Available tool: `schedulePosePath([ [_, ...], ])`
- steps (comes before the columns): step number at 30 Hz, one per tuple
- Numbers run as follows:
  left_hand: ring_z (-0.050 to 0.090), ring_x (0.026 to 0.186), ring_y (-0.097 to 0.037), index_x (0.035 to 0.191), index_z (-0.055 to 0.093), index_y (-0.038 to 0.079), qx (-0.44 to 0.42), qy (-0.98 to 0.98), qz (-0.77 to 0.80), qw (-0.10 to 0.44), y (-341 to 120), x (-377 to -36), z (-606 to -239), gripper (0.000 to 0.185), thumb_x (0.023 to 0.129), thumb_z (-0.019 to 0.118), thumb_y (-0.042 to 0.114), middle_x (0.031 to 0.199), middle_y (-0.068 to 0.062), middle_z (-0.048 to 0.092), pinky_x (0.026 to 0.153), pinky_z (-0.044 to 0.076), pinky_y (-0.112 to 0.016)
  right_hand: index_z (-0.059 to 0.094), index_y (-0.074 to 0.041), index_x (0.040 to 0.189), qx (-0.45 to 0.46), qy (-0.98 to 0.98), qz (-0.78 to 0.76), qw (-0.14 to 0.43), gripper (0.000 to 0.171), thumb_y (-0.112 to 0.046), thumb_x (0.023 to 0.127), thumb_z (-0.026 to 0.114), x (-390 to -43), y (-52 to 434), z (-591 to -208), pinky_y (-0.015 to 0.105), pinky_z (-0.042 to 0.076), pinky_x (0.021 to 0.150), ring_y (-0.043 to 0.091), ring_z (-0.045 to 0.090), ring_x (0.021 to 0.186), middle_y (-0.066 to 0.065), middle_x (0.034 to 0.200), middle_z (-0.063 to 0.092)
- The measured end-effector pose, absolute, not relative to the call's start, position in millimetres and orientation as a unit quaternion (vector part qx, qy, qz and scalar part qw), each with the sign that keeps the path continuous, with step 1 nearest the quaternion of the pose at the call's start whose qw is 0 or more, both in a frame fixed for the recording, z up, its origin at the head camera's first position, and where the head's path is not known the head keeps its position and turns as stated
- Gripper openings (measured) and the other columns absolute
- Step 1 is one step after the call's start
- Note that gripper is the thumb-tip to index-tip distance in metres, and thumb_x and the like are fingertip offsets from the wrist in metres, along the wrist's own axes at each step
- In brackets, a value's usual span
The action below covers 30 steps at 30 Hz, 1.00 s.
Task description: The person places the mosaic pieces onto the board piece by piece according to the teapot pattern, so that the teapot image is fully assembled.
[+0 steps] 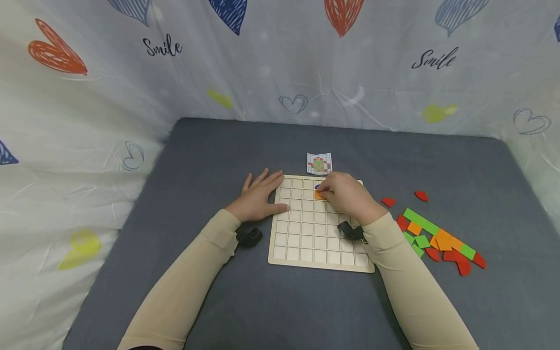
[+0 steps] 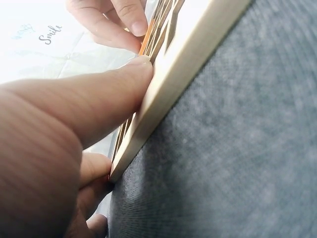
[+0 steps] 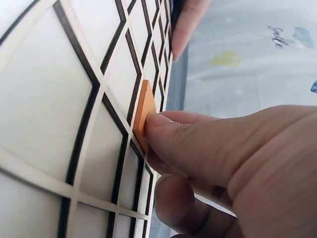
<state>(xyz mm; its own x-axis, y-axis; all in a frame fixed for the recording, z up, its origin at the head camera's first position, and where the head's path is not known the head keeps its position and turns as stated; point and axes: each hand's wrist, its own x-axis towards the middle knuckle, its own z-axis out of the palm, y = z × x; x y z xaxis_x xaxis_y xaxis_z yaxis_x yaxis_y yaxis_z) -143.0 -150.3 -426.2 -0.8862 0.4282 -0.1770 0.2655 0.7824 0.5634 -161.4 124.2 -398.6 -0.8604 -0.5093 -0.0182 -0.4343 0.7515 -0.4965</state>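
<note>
The orange tile (image 3: pixel 144 113) sat in a cell near the far edge of the wooden grid board (image 1: pixel 306 233), pinched under the right hand (image 1: pixel 347 194) – thumb on its edge, apparently seating it. The left hand (image 1: pixel 258 197) lay flat with fingers spread against the board's left edge – probably steadying it. Loose coloured tiles (image 1: pixel 437 238) lay right of the right forearm.

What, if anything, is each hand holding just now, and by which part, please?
The right hand pinches the orange tile at its edge; the left hand holds nothing, resting against the board.

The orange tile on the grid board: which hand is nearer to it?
Right. The right hand pinches the orange tile on the grid board; the left hand rests flat at the board's left edge, apart from it.
</note>
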Motion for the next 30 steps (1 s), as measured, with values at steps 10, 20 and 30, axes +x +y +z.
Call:
schedulePosePath([
  [10,-0.003,0.164,-0.028,0.169,0.022,0.014,0.191,0.931,0.273,0.149,-152,-144,-427,0.095,0.098,0.071,0.053,0.177,0.0,0.015,0.126,-0.018,-0.058,0.081,-0.005,0.114,-0.241,0.935,-0.243,0.091,0.018,-0.01,0.099,0.074,-160,130,-394,0.046,0.058,0.09,0.028,0.07,0.105,0.011,0.114,0.076],
  [20,-0.004,0.164,-0.027,0.169,0.021,0.016,0.191,0.93,0.274,0.153,-151,-144,-429,0.093,0.099,0.069,0.055,0.177,0.001,0.013,0.126,-0.019,-0.057,0.078,-0.002,0.12,-0.218,0.944,-0.228,0.1,0.022,-0.006,0.101,0.067,-156,156,-388,0.046,0.056,0.083,0.028,0.068,0.098,0.013,0.113,0.075],
  [30,-0.004,0.164,-0.027,0.169,0.021,0.015,0.186,0.932,0.271,0.155,-150,-143,-426,0.094,0.099,0.069,0.055,0.177,0.001,0.013,0.126,-0.019,-0.057,0.075,0.001,0.124,-0.194,0.951,-0.216,0.108,0.025,-0.004,0.101,0.067,-150,190,-387,0.048,0.056,0.083,0.032,0.067,0.101,0.018,0.115,0.073],
])
